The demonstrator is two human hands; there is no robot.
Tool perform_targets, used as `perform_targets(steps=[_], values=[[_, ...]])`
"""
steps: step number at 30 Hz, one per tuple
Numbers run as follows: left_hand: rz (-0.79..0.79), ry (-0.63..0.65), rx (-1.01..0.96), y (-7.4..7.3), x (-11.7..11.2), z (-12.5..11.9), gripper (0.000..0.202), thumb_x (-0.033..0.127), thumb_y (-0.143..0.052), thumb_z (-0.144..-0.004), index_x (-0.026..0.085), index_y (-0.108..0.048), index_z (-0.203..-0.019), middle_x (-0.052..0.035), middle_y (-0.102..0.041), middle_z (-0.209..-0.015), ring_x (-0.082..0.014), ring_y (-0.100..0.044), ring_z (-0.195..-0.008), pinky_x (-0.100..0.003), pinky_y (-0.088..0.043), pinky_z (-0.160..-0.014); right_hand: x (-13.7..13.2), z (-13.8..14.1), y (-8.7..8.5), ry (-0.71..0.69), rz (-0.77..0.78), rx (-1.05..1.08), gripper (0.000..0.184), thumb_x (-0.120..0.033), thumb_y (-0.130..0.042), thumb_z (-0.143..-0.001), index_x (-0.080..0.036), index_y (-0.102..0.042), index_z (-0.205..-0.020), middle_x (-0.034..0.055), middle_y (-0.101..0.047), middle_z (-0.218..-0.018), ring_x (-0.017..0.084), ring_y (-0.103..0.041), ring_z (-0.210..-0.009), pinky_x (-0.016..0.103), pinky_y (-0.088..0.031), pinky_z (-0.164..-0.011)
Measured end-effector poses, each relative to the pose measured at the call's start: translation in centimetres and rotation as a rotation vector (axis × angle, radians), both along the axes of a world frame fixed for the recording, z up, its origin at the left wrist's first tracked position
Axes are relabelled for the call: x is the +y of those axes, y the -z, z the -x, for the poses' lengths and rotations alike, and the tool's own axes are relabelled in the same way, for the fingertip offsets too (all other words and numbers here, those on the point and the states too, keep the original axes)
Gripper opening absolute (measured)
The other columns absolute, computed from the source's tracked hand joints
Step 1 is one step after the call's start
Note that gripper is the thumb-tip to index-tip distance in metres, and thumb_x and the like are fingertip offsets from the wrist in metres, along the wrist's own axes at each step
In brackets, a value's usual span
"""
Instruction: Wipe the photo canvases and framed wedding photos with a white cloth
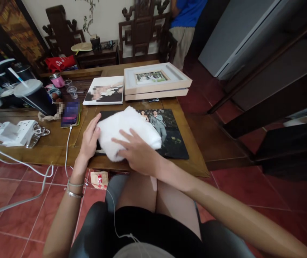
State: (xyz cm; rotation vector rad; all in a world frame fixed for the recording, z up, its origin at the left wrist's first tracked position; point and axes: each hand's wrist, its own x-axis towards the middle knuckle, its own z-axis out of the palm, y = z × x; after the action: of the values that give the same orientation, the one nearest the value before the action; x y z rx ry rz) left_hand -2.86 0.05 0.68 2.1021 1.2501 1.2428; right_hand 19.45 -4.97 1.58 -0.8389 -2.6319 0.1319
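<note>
A folded, fluffy white towel (pixel 126 125) lies over a dark photo panel (pixel 176 138) that shows two people in formal dress. My right hand (pixel 140 152) rests on top of the towel, its fingers spread across the cloth and its thumb by the near edge. At the panel's left end is my left hand (pixel 89 138), fingers stretched out and touching the edge beside the towel. Much of the panel's left half is hidden under the cloth. Both lie on a wooden table (pixel 196 161), close to its near edge.
Behind the panel are stacked pale frames (pixel 157 86) and a white-edged photo block (pixel 105 89). To the left are a charging phone (pixel 71 114), a lidded cup (pixel 33 93) with a straw and a power strip (pixel 21 132) with trailing cables. A person in blue (pixel 188 14) stands beyond the table.
</note>
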Motion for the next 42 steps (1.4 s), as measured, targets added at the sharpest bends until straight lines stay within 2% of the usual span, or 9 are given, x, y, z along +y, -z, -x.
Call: perform_targets(steps=[4, 7, 11, 16, 20, 27, 34, 38, 42], values=[[0.052, -0.036, 0.104, 0.0, 0.1, -0.2, 0.049, 0.045, -0.044, -0.098, 0.016, -0.058, -0.135, -0.0125, -0.054, -0.145, -0.0243, -0.048, -0.137, -0.044, -0.033, -0.117, -3.8, -3.3, 0.4, -0.053, 0.078, 0.02, 0.041, 0.001, -0.051, -0.067, -0.018, -0.07, -0.098, 0.0101, -0.049, -0.149, 0.035, -0.026, -0.146, 0.065, -0.022, -0.116], [0.083, -0.03, 0.153, 0.0, 0.2, -0.4, 0.044, 0.04, -0.048, -0.097, 0.013, -0.062, -0.129, -0.0143, -0.058, -0.141, -0.0238, -0.048, -0.137, -0.044, -0.033, -0.118, -4.9, -6.4, -0.5, 0.079, 0.146, 0.033, 0.047, 0.006, -0.045, -0.062, -0.019, -0.07, -0.093, 0.01, -0.051, -0.148, 0.032, -0.032, -0.144, 0.063, -0.025, -0.117], [0.064, -0.013, 0.168, 0.2, 0.3, -0.3, 0.04, 0.036, -0.051, -0.096, 0.013, -0.065, -0.126, -0.0137, -0.059, -0.139, -0.0238, -0.048, -0.137, -0.044, -0.034, -0.118, -3.2, -8.2, -2.3, 0.332, 0.111, -0.003, 0.043, 0.007, -0.041, -0.065, -0.017, -0.07, -0.087, 0.0153, -0.065, -0.129, 0.033, -0.048, -0.134, 0.058, -0.038, -0.111], [0.049, -0.014, 0.172, 0.5, 0.5, -0.1, 0.038, 0.034, -0.055, -0.093, 0.014, -0.066, -0.123, -0.0133, -0.06, -0.138, -0.0248, -0.049, -0.136, -0.046, -0.035, -0.117, 1.0, -5.0, -5.9, 0.549, 0.186, -0.196, 0.044, 0.005, -0.04, -0.07, -0.012, -0.069, -0.099, 0.0186, -0.071, -0.106, 0.037, -0.058, -0.12, 0.051, -0.047, -0.096], [0.042, -0.016, 0.168, 0.8, 0.7, 0.0, 0.037, 0.033, -0.056, -0.092, 0.015, -0.067, -0.123, -0.0124, -0.061, -0.138, -0.025, -0.051, -0.135, -0.046, -0.036, -0.117, 4.1, -0.4, -7.5, 0.495, 0.24, -0.229, 0.049, 0.005, -0.039, -0.073, -0.012, -0.068, -0.109, 0.0181, -0.071, -0.108, 0.034, -0.062, -0.11, 0.041, -0.046, -0.087], [0.057, -0.048, 0.165, 0.7, 0.7, 0.1, 0.039, 0.034, -0.058, -0.091, 0.013, -0.068, -0.121, -0.0138, -0.06, -0.138, -0.0255, -0.054, -0.132, -0.045, -0.037, -0.116, 8.5, 3.0, -3.6, 0.327, 0.134, -0.073, 0.05, 0.001, -0.041, -0.077, -0.017, -0.066, -0.117, 0.0156, -0.069, -0.114, 0.031, -0.061, -0.109, 0.039, -0.039, -0.089], [0.056, -0.021, 0.151, 0.3, 0.4, -0.2, 0.037, 0.033, -0.056, -0.092, 0.014, -0.066, -0.122, -0.0137, -0.06, -0.138, -0.0241, -0.05, -0.136, -0.046, -0.035, -0.118, 8.6, -5.8, -0.4, 0.457, 0.121, -0.026, 0.039, -0.002, -0.045, -0.074, -0.015, -0.067, -0.103, 0.0136, -0.071, -0.104, 0.032, -0.061, -0.106, 0.043, -0.041, -0.092], [0.058, -0.023, 0.15, 0.1, 0.4, -0.3, 0.037, 0.033, -0.056, -0.092, 0.013, -0.067, -0.122, -0.014, -0.061, -0.137, -0.0248, -0.05, -0.135, -0.046, -0.035, -0.118, 6.2, -10.4, 0.2, 0.527, 0.031, -0.081, 0.035, -0.001, -0.045, -0.07, -0.013, -0.066, -0.095, 0.0196, -0.069, -0.109, 0.037, -0.057, -0.118, 0.052, -0.043, -0.097], [0.047, -0.028, 0.169, -0.1, 0.3, -0.4, 0.036, 0.032, -0.056, -0.092, 0.014, -0.067, -0.122, -0.0134, -0.061, -0.137, -0.0253, -0.051, -0.135, -0.046, -0.035, -0.117, -0.4, -10.4, 0.1, 0.444, -0.039, -0.059, 0.037, 0.0, -0.049, -0.064, -0.017, -0.067, -0.09, 0.016, -0.062, -0.132, 0.039, -0.048, -0.13, 0.061, -0.04, -0.105]])
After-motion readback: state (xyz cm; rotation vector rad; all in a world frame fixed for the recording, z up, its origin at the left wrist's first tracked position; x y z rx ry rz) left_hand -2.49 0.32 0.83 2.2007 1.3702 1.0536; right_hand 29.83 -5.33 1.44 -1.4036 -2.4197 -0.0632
